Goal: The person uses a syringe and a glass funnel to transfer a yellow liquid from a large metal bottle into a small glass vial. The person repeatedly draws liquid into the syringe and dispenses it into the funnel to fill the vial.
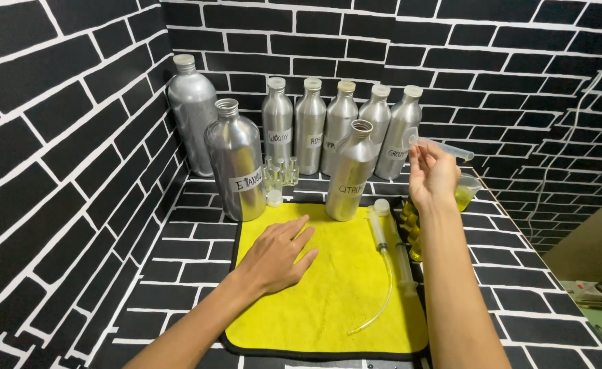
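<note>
A small clear plastic syringe (444, 147), held raised and nearly level, hangs above a small measuring cup (466, 191) of yellow liquid.

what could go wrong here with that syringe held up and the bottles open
1. The right hand holds the small syringe raised, close to the uncapped aluminium bottle; a careless move might knock it over and spill it.
2. The syringe tip sits above the small cup of yellow liquid, beyond the yellow cloth, so drips may miss the cloth.

Brick-patterned counter (178, 239) bears yellow cloth (328, 287), aluminium bottles (236, 164).
</note>
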